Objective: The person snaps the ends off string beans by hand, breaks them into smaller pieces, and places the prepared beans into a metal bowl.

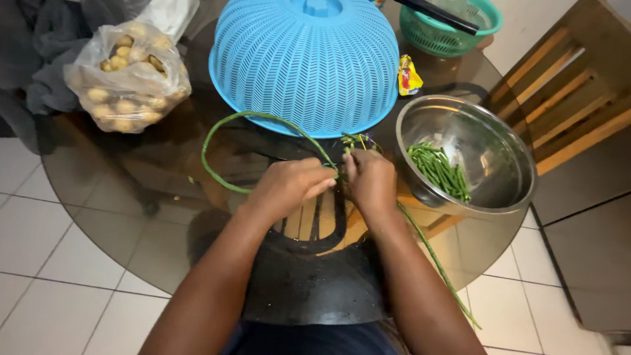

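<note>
Here both hands meet over the glass table (131, 217). The left hand (289, 187) and right hand (371, 181) have their fingers closed around a long green bean (217, 128), which loops away to the left. It looks light and very bendy, best pinched close to the break point. Cut pieces (440, 171) lie in the steel bowl (506, 190).

Both hands (332, 184) grip a long green bean (223, 128) beside a steel bowl (499, 164).

A blue mesh cover (305, 62) beside bagged potatoes (128, 75).
</note>
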